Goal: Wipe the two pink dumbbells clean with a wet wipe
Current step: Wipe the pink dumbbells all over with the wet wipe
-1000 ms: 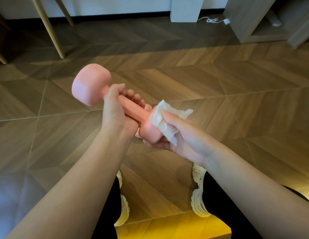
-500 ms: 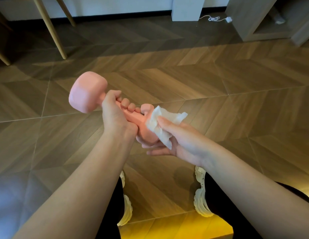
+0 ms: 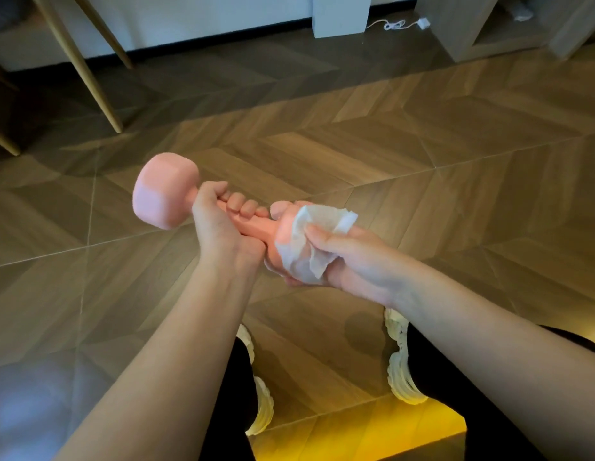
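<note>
One pink dumbbell (image 3: 163,194) is held in the air above the wooden floor, lying roughly level from left to right. My left hand (image 3: 219,227) grips its handle, fingers curled round the bar. A crumpled white wet wipe (image 3: 306,244) covers the dumbbell's right head. My right hand (image 3: 349,261) cups that head from below and presses the wipe on it with the thumb. The second dumbbell is not in sight.
Wooden chevron floor (image 3: 422,161) all around. Slanted chair legs (image 3: 90,78) stand at the upper left, a white post (image 3: 341,15) and a white cable (image 3: 396,24) at the top, a wooden shelf unit (image 3: 489,28) at the upper right. My shoes (image 3: 402,361) stand below the hands.
The dumbbell has tilted flatter and its left head has dropped a little. My right hand has turned the wipe round the right head, moving slightly right.
</note>
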